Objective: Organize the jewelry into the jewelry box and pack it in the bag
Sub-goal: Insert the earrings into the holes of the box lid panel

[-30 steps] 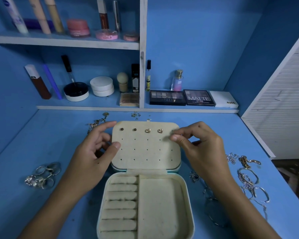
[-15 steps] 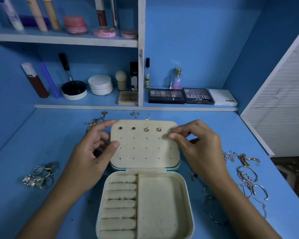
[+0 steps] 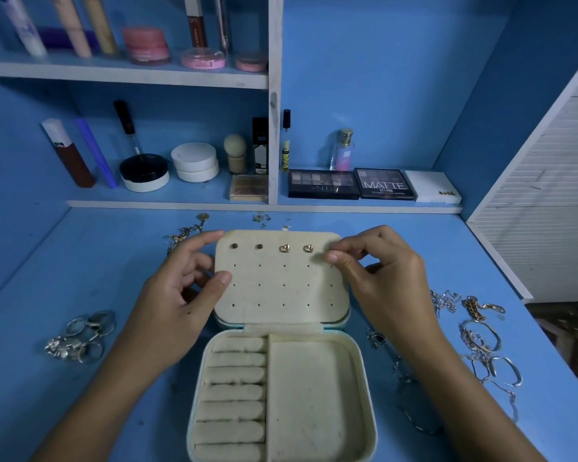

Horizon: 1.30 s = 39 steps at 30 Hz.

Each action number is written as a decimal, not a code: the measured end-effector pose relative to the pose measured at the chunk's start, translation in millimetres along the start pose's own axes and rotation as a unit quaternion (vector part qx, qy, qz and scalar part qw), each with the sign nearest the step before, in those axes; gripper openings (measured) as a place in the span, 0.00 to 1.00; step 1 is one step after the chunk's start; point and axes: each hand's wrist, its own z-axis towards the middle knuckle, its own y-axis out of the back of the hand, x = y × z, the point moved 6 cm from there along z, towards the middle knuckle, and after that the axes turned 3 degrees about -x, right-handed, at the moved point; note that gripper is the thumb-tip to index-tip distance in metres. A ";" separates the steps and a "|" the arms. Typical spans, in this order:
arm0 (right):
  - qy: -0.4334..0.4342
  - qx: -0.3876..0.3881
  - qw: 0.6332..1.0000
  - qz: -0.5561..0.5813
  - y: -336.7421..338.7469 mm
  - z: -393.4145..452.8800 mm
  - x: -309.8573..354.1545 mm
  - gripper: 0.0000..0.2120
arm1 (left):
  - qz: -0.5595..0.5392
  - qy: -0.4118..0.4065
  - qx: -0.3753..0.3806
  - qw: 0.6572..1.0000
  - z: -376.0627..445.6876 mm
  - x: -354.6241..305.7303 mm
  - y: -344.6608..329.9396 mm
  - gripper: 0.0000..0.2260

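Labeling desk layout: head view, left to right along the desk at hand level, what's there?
Rings → left hand → box lid → right hand → bracelets and chains.

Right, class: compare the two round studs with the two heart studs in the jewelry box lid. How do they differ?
The round studs are dark, solid dots; the heart studs are gold, open outlines. Round ones sit left, hearts sit right, nearer the right hand. Hearts look larger. Both pairs sit in the lid's top row.
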 end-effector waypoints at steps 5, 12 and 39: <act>-0.015 -0.009 1.000 0.007 -1.3 3.2 -3.2 0.07 | 0.006 0.000 -0.001 1.000 0.1 0.4 -0.1 0.19; -0.106 0.015 0.990 0.095 -4.8 4.2 -17.3 0.02 | 0.016 0.019 0.001 1.000 1.5 5.3 -0.5 0.18; -0.198 0.125 0.967 0.104 -20.4 5.7 -40.9 0.06 | 0.110 0.029 -0.039 0.993 33.2 6.5 7.3 0.09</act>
